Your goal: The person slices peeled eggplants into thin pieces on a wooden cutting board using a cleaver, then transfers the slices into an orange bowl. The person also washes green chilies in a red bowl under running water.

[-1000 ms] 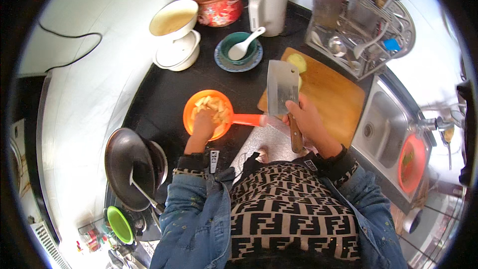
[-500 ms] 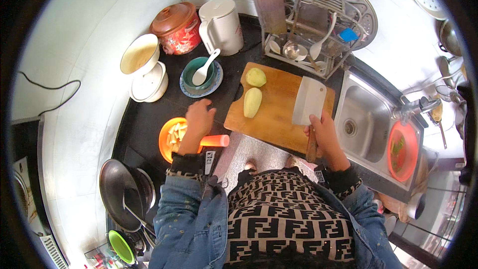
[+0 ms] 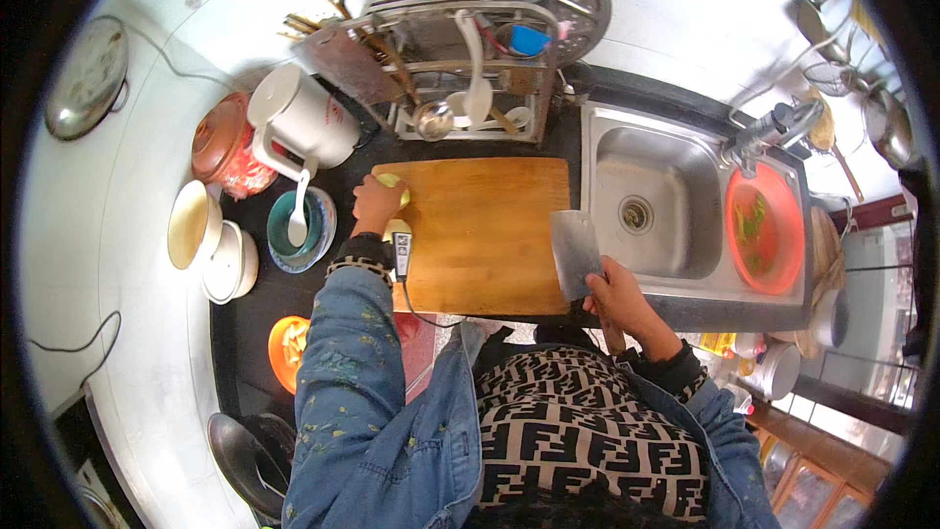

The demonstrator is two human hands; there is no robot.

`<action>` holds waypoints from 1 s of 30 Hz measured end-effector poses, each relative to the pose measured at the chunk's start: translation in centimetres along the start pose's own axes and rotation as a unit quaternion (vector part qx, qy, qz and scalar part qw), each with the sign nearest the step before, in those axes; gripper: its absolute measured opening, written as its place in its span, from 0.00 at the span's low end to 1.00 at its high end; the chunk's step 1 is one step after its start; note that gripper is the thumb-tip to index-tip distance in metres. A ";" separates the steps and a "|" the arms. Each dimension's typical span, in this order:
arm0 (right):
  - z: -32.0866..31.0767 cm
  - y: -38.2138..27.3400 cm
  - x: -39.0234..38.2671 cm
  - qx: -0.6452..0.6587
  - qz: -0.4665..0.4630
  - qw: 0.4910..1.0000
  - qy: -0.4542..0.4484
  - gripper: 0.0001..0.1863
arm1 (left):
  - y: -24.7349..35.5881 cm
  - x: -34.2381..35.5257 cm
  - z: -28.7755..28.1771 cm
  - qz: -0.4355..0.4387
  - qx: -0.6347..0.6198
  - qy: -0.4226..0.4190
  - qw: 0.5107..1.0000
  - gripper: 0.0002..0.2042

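My left hand (image 3: 375, 204) is at the far left corner of the wooden cutting board (image 3: 480, 235), its fingers closed round a peeled potato (image 3: 392, 181). Another peeled potato (image 3: 396, 227) lies just nearer, mostly covered by my wrist. In my right hand (image 3: 625, 302) is a cleaver (image 3: 576, 253), gripped by its handle. Its broad blade points away from me over the board's right edge. To the left of my left sleeve, an orange bowl (image 3: 277, 360) holds pale cut pieces (image 3: 295, 341), partly hidden by the sleeve.
A steel sink (image 3: 656, 157) adjoins the board on the right, with a red basin (image 3: 780, 235) beside it. Behind the board stands a metal dish rack (image 3: 460, 69). Leftward are a green bowl (image 3: 281, 225) with a white spoon, a white jug (image 3: 318, 118) and a wok (image 3: 235, 460).
My left hand has gone from above the orange bowl to the far potato and closed on it. The view has swung to the right. The cleaver stays in my right hand.
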State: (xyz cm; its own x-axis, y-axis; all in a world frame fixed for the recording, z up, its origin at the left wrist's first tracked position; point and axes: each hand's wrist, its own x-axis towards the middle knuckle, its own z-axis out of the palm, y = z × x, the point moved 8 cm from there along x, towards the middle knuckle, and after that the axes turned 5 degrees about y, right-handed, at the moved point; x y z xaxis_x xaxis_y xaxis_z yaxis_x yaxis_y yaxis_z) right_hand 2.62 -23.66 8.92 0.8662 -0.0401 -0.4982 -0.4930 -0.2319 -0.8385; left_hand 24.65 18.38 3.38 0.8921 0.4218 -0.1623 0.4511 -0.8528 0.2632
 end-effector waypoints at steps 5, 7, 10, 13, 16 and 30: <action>-2.2 0.3 2.0 0.020 0.011 1.000 0.001 0.09 | 3.6 -3.0 -1.7 -0.002 -0.408 -0.107 0.907 0.31; -2.0 -0.1 3.2 0.032 -0.004 0.999 -0.034 0.10 | 6.6 -7.6 -1.5 -0.002 -0.578 -0.256 0.775 0.25; -0.5 -0.7 4.8 0.056 -0.018 0.992 -0.109 0.13 | 9.5 -14.8 -2.2 0.013 -0.647 -0.356 0.674 0.21; 1.4 -1.3 5.7 0.058 -0.013 0.983 -0.171 0.14 | 9.7 -19.8 -0.9 0.004 -0.597 -0.344 0.725 0.24; 3.3 -2.0 6.2 -0.016 -0.035 0.980 -0.196 0.14 | 8.4 -22.2 1.4 -0.030 -0.542 -0.277 0.793 0.30; 9.3 -5.0 6.3 -0.403 -0.279 0.864 -0.117 0.11 | 5.2 -20.8 7.0 -0.090 -0.521 -0.219 0.820 0.31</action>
State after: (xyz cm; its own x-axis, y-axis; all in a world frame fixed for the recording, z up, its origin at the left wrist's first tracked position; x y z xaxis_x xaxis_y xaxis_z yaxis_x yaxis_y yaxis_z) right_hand 9.82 -13.69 7.93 0.8640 0.4721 -0.1751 0.2948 -0.7562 -0.5842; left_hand 8.29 3.04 1.47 0.8153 0.1664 -0.5545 0.5573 0.0338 0.8296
